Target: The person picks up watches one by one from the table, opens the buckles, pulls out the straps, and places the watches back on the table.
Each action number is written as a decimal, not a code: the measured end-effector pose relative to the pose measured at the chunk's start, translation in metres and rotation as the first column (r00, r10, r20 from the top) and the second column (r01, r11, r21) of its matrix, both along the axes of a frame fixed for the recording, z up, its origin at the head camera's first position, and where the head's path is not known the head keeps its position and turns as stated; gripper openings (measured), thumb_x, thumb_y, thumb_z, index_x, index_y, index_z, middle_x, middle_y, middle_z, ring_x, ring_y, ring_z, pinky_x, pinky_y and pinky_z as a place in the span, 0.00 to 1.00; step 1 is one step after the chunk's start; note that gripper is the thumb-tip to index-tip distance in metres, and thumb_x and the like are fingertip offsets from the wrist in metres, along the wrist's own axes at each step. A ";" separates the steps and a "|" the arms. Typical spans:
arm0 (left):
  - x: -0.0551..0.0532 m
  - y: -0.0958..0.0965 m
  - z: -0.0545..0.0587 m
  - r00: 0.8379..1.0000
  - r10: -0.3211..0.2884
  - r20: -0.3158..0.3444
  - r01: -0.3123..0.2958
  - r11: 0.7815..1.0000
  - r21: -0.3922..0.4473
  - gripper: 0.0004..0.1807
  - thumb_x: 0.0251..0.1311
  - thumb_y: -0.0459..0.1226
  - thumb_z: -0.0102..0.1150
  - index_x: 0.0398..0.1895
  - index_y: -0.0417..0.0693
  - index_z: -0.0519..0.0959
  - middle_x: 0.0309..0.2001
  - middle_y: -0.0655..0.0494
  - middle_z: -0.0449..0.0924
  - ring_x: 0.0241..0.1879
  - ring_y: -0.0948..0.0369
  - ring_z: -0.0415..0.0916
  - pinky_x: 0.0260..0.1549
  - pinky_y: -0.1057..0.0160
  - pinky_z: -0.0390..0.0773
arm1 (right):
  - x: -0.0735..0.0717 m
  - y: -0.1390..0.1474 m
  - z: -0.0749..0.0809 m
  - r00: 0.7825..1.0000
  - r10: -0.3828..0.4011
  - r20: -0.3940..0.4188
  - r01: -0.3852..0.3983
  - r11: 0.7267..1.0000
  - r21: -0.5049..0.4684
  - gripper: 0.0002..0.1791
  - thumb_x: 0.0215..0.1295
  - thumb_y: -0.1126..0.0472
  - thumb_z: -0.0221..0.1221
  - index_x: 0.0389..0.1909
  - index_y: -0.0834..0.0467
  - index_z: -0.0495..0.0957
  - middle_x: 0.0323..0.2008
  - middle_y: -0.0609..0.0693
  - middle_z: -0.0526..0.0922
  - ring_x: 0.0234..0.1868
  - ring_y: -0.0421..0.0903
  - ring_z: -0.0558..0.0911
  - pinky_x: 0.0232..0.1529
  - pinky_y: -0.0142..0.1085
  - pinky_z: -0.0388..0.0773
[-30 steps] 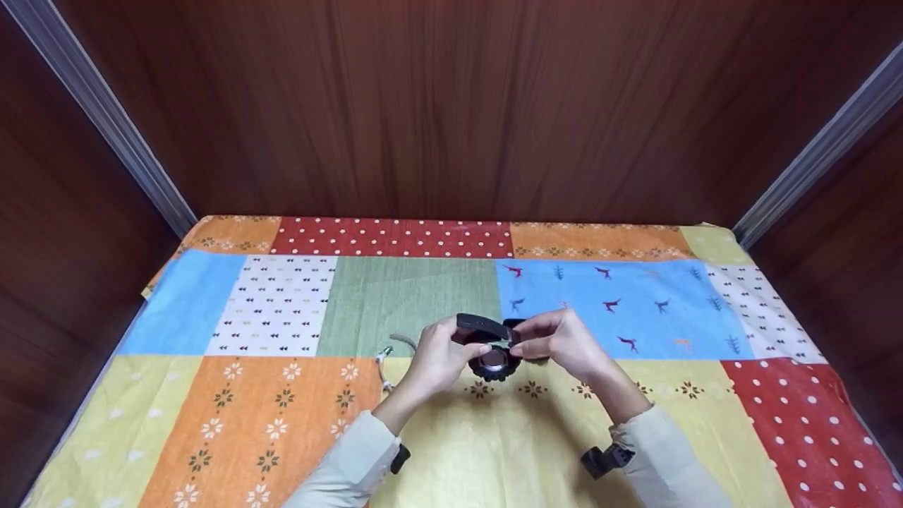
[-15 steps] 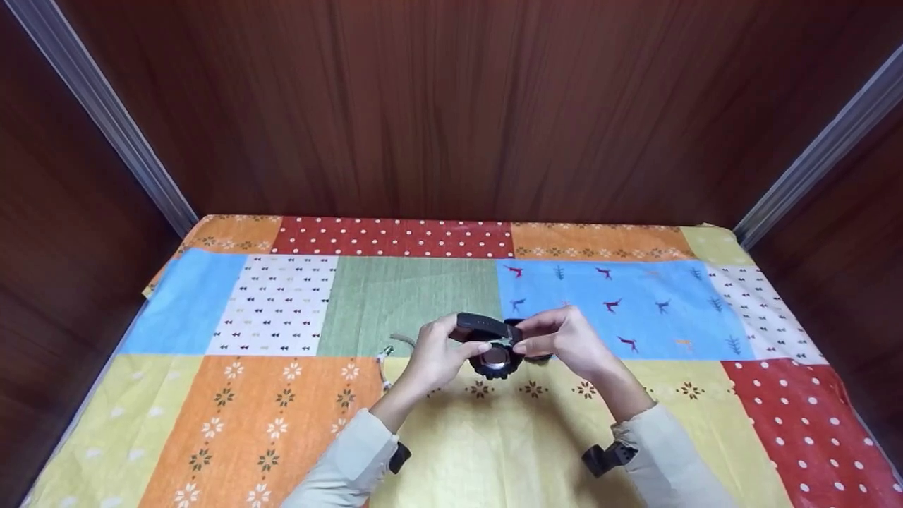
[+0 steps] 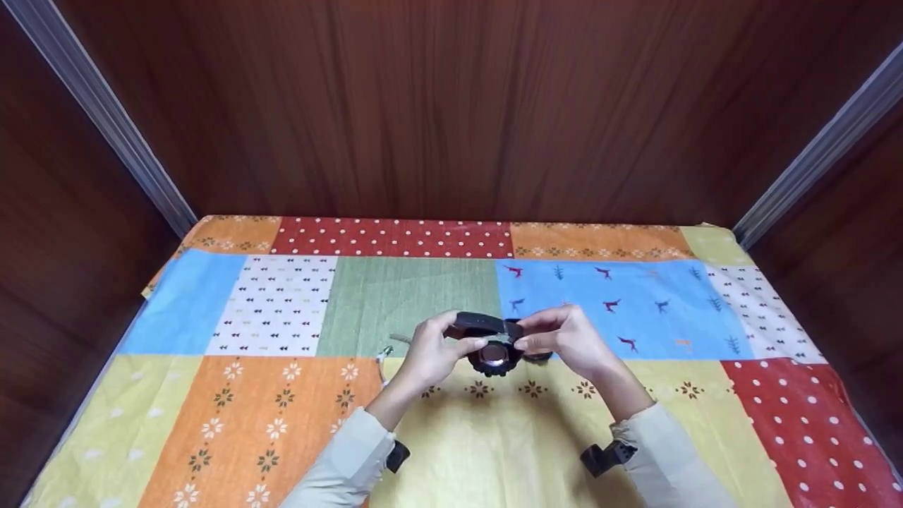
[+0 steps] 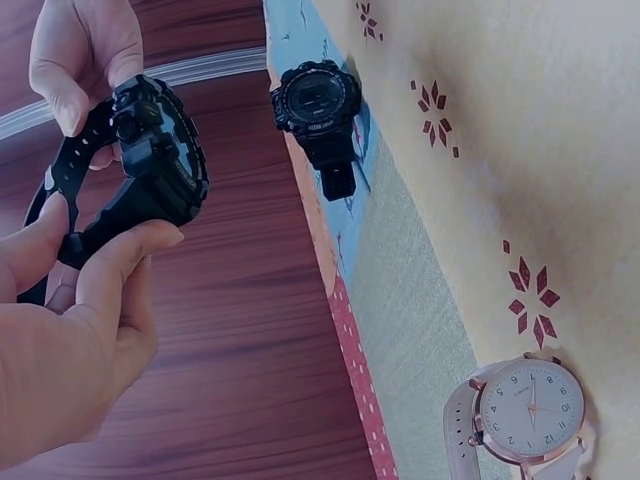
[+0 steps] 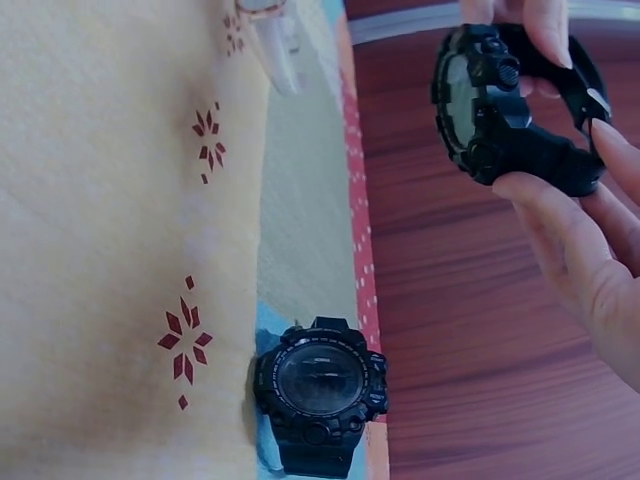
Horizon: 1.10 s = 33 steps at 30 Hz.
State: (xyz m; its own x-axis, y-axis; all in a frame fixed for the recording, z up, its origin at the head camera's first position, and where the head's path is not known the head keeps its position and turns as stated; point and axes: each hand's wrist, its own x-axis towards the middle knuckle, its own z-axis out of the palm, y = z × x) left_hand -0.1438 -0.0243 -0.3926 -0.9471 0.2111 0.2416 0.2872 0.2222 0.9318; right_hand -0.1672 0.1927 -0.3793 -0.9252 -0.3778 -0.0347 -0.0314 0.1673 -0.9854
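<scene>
Both hands hold a chunky black digital watch [image 3: 493, 357] above the cloth, its strap buckled into a loop. My left hand [image 3: 432, 356] pinches the strap on one side, thumb at the case. On the other side, my right hand [image 3: 570, 341] pinches the strap close to the case. In the left wrist view, the strap of this watch [image 4: 165, 150] shows its holes and a metal buckle between the fingers. A second black digital watch [image 4: 318, 100] lies face up on the cloth, mostly hidden behind the right hand in the head view.
A white-strapped watch [image 4: 532, 410] with a rose-gold case lies on the patchwork cloth [image 3: 282, 423], left of the left hand. Dark wooden panels [image 3: 451, 106] stand behind and at both sides, with metal strips at the corners. Dark wrist mounts hang below both sleeves.
The held black watch has tilted and risen slightly, with the left hand shifting a little up and left. Both hands keep their grip; the watches on the cloth stay put.
</scene>
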 end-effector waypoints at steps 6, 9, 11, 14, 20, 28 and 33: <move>0.000 -0.002 0.000 1.000 0.000 0.019 0.000 1.000 0.023 0.13 0.49 0.32 0.64 0.39 0.36 0.79 0.32 0.48 0.80 0.35 0.54 0.74 0.34 0.62 0.75 | -0.001 -0.002 -0.001 0.999 0.004 0.032 -0.001 0.997 -0.075 0.17 0.47 0.75 0.63 0.39 0.80 0.74 0.32 0.63 0.82 0.28 0.46 0.83 0.36 0.38 0.79; 0.000 -0.003 0.001 0.999 -0.002 0.034 0.001 0.999 0.037 0.13 0.50 0.31 0.64 0.39 0.35 0.79 0.33 0.46 0.80 0.35 0.54 0.73 0.32 0.63 0.75 | -0.001 -0.002 -0.003 0.999 0.010 0.038 -0.006 0.993 -0.117 0.17 0.47 0.76 0.63 0.39 0.81 0.73 0.31 0.63 0.82 0.28 0.47 0.83 0.36 0.39 0.79; 0.002 -0.003 0.007 0.999 -0.001 0.038 0.000 0.999 0.034 0.12 0.50 0.29 0.63 0.39 0.33 0.78 0.33 0.44 0.80 0.35 0.53 0.73 0.31 0.64 0.75 | -0.002 -0.002 -0.004 0.999 0.016 0.044 -0.010 0.989 -0.148 0.17 0.46 0.77 0.62 0.39 0.82 0.73 0.31 0.63 0.82 0.28 0.47 0.83 0.35 0.39 0.79; 0.008 -0.004 0.018 1.000 -0.003 0.025 0.002 0.999 0.034 0.12 0.50 0.28 0.62 0.39 0.32 0.78 0.33 0.43 0.79 0.35 0.53 0.73 0.31 0.63 0.75 | -0.002 -0.001 -0.005 0.997 0.028 0.072 -0.012 0.978 -0.209 0.16 0.46 0.79 0.61 0.38 0.81 0.74 0.31 0.63 0.82 0.28 0.48 0.83 0.36 0.40 0.79; 0.016 -0.004 0.032 1.000 -0.001 0.008 0.001 1.000 0.018 0.10 0.49 0.26 0.61 0.36 0.30 0.77 0.31 0.40 0.79 0.34 0.51 0.74 0.32 0.63 0.73 | -0.002 0.000 -0.007 0.991 0.065 0.114 -0.025 0.948 -0.318 0.12 0.47 0.82 0.57 0.33 0.68 0.81 0.30 0.60 0.83 0.30 0.48 0.83 0.36 0.39 0.79; 0.009 -0.004 0.020 1.000 0.001 0.030 -0.002 0.999 0.032 0.11 0.50 0.26 0.61 0.38 0.30 0.77 0.31 0.40 0.78 0.34 0.51 0.74 0.31 0.63 0.75 | -0.003 0.001 -0.007 0.990 0.077 0.118 -0.036 0.946 -0.321 0.13 0.47 0.82 0.57 0.33 0.68 0.80 0.31 0.60 0.82 0.30 0.49 0.83 0.37 0.40 0.78; 0.000 -0.003 0.002 1.000 0.008 0.021 -0.009 1.000 0.029 0.11 0.50 0.30 0.63 0.38 0.35 0.79 0.30 0.48 0.79 0.35 0.55 0.73 0.34 0.59 0.72 | -0.002 0.002 -0.006 0.993 0.054 0.108 -0.028 0.973 -0.228 0.12 0.47 0.79 0.60 0.35 0.72 0.79 0.32 0.62 0.82 0.30 0.49 0.83 0.36 0.39 0.79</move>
State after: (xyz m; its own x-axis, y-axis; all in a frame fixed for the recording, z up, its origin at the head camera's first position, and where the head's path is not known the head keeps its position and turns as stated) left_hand -0.1434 -0.0274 -0.3904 -0.9537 0.1964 0.2279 0.2661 0.1969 0.9436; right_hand -0.1695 0.1943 -0.3850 -0.9039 -0.4251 -0.0477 0.0802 -0.0587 -0.9950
